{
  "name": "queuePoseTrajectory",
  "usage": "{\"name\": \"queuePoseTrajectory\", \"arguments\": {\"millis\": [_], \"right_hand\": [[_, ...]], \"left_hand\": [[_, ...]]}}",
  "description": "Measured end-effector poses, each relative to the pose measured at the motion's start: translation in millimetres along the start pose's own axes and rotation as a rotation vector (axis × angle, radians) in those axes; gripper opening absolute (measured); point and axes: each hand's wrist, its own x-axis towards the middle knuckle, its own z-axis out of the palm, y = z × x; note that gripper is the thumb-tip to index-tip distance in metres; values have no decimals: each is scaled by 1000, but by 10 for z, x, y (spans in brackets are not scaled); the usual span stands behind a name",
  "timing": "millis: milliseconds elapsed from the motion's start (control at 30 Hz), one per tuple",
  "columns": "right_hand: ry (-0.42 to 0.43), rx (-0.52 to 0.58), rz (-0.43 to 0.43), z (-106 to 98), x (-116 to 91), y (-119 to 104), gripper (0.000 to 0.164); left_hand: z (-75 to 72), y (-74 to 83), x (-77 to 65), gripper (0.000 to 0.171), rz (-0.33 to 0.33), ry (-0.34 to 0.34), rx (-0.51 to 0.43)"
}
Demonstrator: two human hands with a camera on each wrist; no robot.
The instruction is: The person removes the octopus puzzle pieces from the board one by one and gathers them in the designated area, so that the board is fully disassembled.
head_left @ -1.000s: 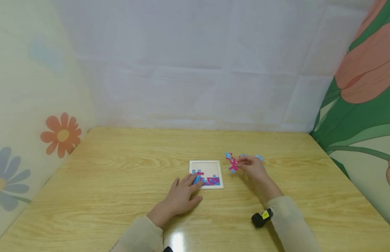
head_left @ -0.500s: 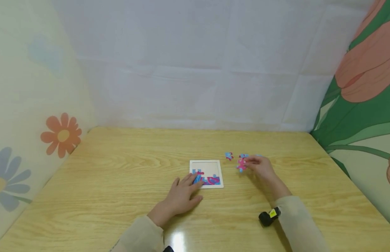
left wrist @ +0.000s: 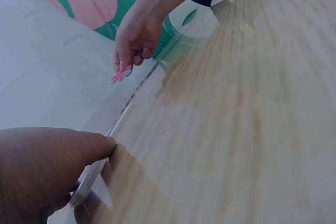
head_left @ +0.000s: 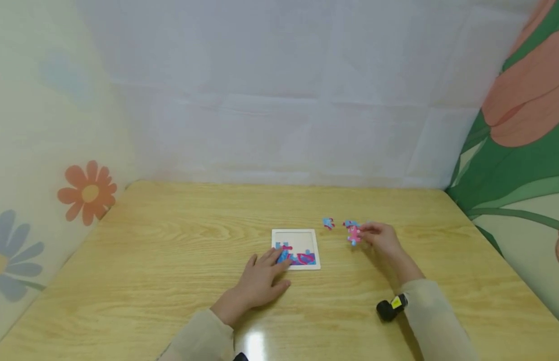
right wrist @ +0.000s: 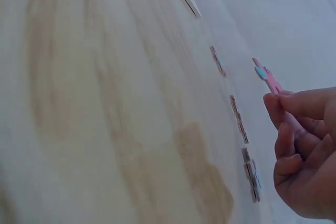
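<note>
My right hand [head_left: 384, 240] pinches a pink and light-blue jigsaw piece [head_left: 353, 235] between thumb and forefinger. In the right wrist view this piece [right wrist: 270, 80] is held up off the table, seen nearly edge-on. My left hand [head_left: 259, 282] lies with spread, relaxed fingers over the lower left of a white square puzzle tray [head_left: 318, 250]. Fitted pieces [head_left: 304, 259] in blue, purple and pink fill the tray's bottom and lower left; its upper part shows bare backing. Fingers hide some of them. The left wrist view shows the left thumb [left wrist: 100, 148] at the tray's edge.
A loose blue and pink piece [head_left: 328, 223] lies right of the tray. Another loose piece [head_left: 350, 223] lies behind the held one. In the right wrist view a small stack of pieces [right wrist: 251, 176] is near the right hand. A white cloth [head_left: 279, 100] hangs behind the wooden table [head_left: 171, 240].
My right hand has lifted the pink piece and carried it to the right, away from the loose piece beside the tray. The left hand stays in place on the tray.
</note>
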Motion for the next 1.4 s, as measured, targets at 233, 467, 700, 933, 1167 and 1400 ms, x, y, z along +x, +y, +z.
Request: {"name": "queuePoseTrajectory", "arguments": {"millis": [233,467,700,933,1167,1400], "right_hand": [[-28,-32,34,-63,27,-9,22],[-28,-71,61,-93,53,18,23],[-47,-64,44,-100,55,43,23],[-52,-74,36,-96,69,70,22],[-58,-147,56,-93,82,103,21],[-67,-169,38,-79,79,103,24]], "left_hand": [[15,-20,3,46,4,5,0],[31,-30,13,47,1,1,2],[30,-26,12,46,-1,-3,8],[15,-12,5,47,-7,-1,2],[19,-10,5,47,-4,-4,2],[15,-9,4,47,4,4,10]]}}
